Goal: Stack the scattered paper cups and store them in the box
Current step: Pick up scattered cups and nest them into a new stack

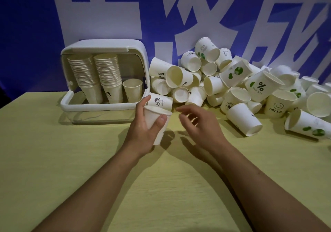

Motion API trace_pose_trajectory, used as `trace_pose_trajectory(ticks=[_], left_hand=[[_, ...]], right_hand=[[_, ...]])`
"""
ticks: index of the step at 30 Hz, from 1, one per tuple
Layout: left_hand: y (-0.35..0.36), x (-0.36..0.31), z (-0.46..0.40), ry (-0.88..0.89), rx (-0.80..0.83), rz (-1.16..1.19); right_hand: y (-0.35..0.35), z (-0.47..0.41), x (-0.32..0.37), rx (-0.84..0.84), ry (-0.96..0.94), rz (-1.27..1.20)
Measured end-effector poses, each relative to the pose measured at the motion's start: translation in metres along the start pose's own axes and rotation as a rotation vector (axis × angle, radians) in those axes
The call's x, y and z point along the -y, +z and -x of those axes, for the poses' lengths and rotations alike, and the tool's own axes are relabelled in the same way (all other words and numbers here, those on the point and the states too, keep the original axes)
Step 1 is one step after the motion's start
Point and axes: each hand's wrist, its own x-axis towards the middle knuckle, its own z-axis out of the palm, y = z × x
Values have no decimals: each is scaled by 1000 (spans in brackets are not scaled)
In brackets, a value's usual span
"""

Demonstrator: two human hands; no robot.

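Observation:
My left hand [143, 131] grips a white paper cup [154, 118] upright, thumb across its front, just above the table. Right behind it lies another cup with a small black figure print [160, 101]. My right hand [198, 124] hovers beside the held cup with loosely curled fingers and holds nothing. A large pile of scattered paper cups [232, 86] spreads from the centre to the right edge. The white storage box [105, 104] stands at the left, open toward me, with two tall cup stacks [95, 74] and a single cup [132, 90] inside.
The yellow-green table [89, 169] runs from me to a blue and white banner wall [107, 16] behind the box and pile. A lone cup lies on its side [243, 122] nearest my right hand.

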Motion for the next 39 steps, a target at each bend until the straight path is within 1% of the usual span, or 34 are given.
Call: trace_pose_trajectory(ticks=[4, 6, 8, 10, 12, 14, 16, 17, 20, 21, 23, 25, 26, 28, 30, 33, 36, 37, 39], left_hand=[[3, -1, 3, -3, 48, -66], [6, 0, 4, 9, 66, -85], [7, 1, 5, 13, 67, -87], [8, 1, 6, 28, 68, -94], [8, 2, 6, 40, 73, -94], [8, 2, 7, 38, 83, -97], [8, 2, 8, 42, 109, -107], [9, 2, 9, 45, 126, -114], [9, 2, 11, 49, 189, -151], [9, 2, 11, 48, 214, -172], [9, 4, 11, 47, 265, -210], [9, 5, 11, 53, 292, -210], [10, 5, 11, 54, 292, -189], [11, 5, 10, 51, 286, -132], [13, 4, 10, 49, 255, -102], [13, 4, 8, 41, 131, -56], [9, 6, 5, 13, -15, -11], [8, 7, 3, 15, -35, -7], [7, 7, 3, 19, -39, -2]], right_hand=[[-34, -15, -20, -362, 42, 331], [-51, -18, -31, -449, 172, 522], [-64, -19, -40, -414, 347, 671], [-70, -18, -47, -358, 484, 702], [-72, -15, -55, -306, 568, 712], [-71, -14, -58, -261, 590, 728], [-68, -15, -56, -229, 562, 680], [-65, -16, -54, -210, 537, 613], [-51, -19, -42, -153, 440, 285], [-46, -19, -36, -166, 398, 162], [-36, -16, -22, -248, 299, -51], [-28, -12, -9, -334, 191, -199], [-24, -9, -3, -348, 155, -266], [-13, -1, 8, -322, 127, -389], [-2, 5, 17, -261, 133, -469], [10, 10, 21, -137, 134, -486], [12, 10, 14, -60, 108, -309], [12, 10, 12, -73, 86, -223], [8, 7, 10, -172, 34, -72]])
